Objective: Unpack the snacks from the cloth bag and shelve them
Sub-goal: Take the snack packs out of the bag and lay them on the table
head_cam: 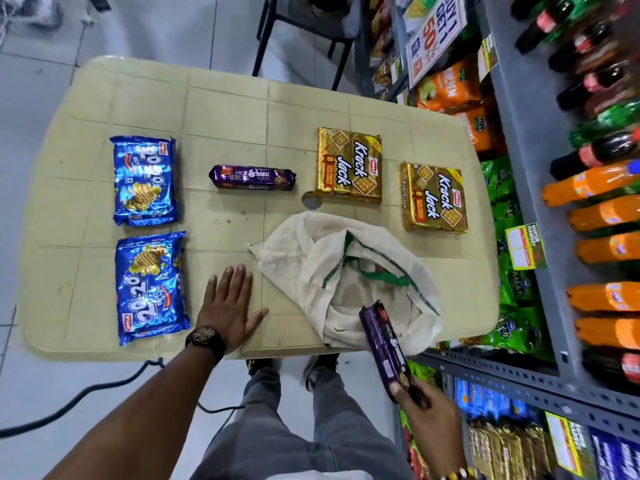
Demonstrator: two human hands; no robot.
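The off-white cloth bag with green trim (311, 258) lies slumped on the near right part of the pale beige plastic table (225, 109), its mouth gaping toward the person. At that mouth the right hand (429, 414) grips the lower end of a long purple biscuit packet (384, 344), fingers wrapped round it. The packet is tilted up over the table's edge, probably on its way to the grey metal shelf rack (526, 386) just to the right. The left hand (230, 299) rests flat on the table with fingers spread, holding nothing, likely as a brace.

A matching purple packet (252, 177), two blue foil biscuit packs (144, 180) and two gold cracker packs (349, 166) lie apart in pairs, seemingly sorted by kind.

Folds hide the bag's depths, so whether anything remains inside is unclear. The shelf goods are blurred.
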